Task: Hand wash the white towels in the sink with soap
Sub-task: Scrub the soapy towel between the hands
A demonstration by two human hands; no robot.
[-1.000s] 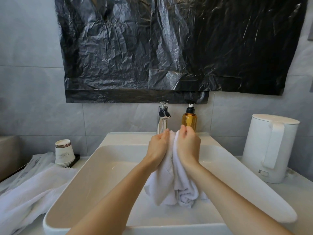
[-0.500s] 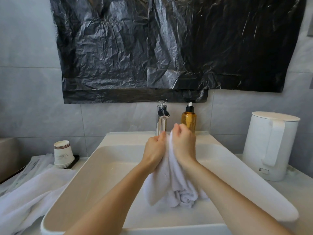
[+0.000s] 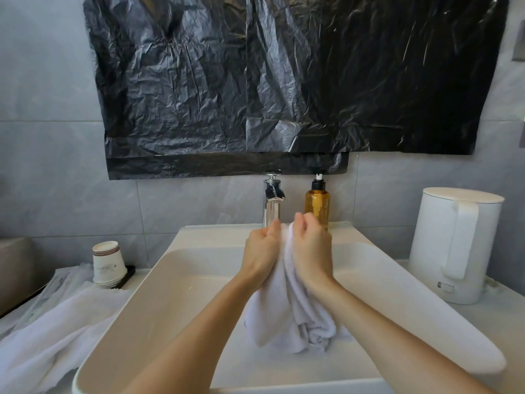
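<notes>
Print on the paper cups point(image 3: 109, 264) is unreadably small; over the sink point(image 3: 199, 240), left hand point(image 3: 260, 255) and right hand point(image 3: 311, 251) grip the white towel point(image 3: 287, 317), fingers point(image 3: 299, 220) curled round it.

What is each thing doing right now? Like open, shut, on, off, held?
Left hand, grips the towel.
Right hand, grips the towel.
Towel, bunched between both hands, hanging into the sink.
Tap, no water seen running.
Soap bottle, upright behind the sink.
Kettle, upright, lid shut.
Paper cups, stacked upside down.
Second towel, lying beside the sink.
</notes>
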